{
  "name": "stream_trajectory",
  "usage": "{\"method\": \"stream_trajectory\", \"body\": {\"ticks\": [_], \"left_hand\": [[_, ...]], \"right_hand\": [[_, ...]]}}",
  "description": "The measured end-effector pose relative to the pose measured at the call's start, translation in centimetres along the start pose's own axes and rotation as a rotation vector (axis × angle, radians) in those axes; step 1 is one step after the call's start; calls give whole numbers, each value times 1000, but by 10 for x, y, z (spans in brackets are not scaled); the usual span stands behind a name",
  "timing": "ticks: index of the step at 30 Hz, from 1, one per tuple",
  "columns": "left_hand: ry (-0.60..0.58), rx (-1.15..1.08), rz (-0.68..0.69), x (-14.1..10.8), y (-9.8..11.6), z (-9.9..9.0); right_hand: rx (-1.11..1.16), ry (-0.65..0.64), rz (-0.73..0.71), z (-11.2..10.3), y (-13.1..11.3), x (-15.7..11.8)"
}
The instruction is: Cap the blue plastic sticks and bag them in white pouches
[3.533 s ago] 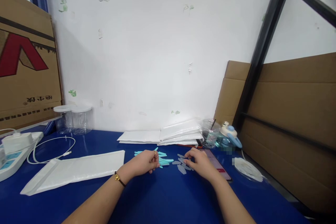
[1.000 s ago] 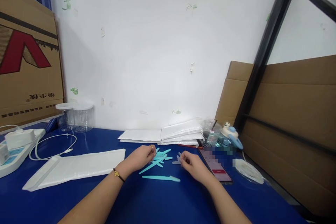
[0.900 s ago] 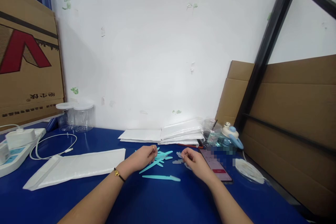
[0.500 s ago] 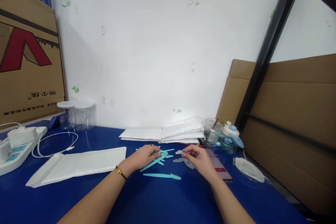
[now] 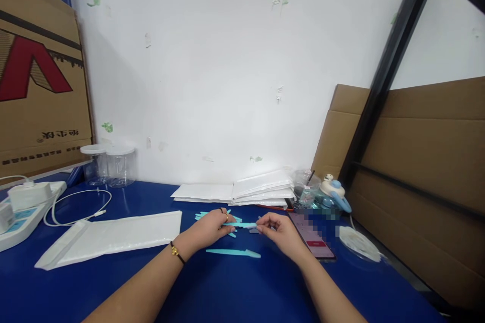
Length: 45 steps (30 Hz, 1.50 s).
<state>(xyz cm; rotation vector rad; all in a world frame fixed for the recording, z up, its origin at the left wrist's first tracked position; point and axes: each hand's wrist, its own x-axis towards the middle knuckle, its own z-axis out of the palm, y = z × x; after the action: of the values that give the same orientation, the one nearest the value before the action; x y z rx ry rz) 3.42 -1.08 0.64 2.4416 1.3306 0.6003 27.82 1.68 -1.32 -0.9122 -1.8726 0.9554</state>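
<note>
My left hand (image 5: 209,228) is closed on a turquoise eyebrow razor (image 5: 242,224), which points right with its blade end toward my other hand. With thumb and fingers pinched, my right hand (image 5: 282,234) holds a small translucent cap at that blade end; whether the cap is on the blade I cannot tell. Beneath and behind my left hand lies a pile of turquoise razors (image 5: 202,215), partly hidden. Some loose translucent caps (image 5: 253,231) show beside my right fingertips. A single razor (image 5: 232,252) lies nearer to me, apart from the pile.
A white mailer bag (image 5: 121,237) lies at left, near a charging cable (image 5: 56,212) and power strip (image 5: 28,222). More white mailers (image 5: 261,186) are stacked by the wall. At right are a phone (image 5: 316,242), a teal bottle (image 5: 333,194) and a round white lid (image 5: 359,243).
My right hand has brought a cap from the loose caps to the razor's blade end. The razor in my left hand has come slightly down and right to meet it.
</note>
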Motion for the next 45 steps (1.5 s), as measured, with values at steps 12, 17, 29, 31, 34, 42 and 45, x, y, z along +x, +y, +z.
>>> {"method": "stream_trajectory", "body": {"ticks": [12,17,29,31,34,42,45], "left_hand": [[8,233,-230,-7,-12,-4],[-72,258,-304,-5,-13,0],[6,27,-211,-7,0,-10],[22,9,-176,-7,6,-13],[-30,-11,-96,-8,12,-17],[-53,-9,-93,-9,8,-17],[-62,3,-102,-8,8,-16]], "right_hand": [[-489,-127,-43,-9,2,-3],[-815,-107,-108,0,7,1],[-375,8,-80,-11,7,1],[-325,61,-73,-14,6,1],[-291,89,-100,-13,0,-1],[-315,72,-163,-8,-13,-3],[-324,50,-167,-7,-14,-4]]}}
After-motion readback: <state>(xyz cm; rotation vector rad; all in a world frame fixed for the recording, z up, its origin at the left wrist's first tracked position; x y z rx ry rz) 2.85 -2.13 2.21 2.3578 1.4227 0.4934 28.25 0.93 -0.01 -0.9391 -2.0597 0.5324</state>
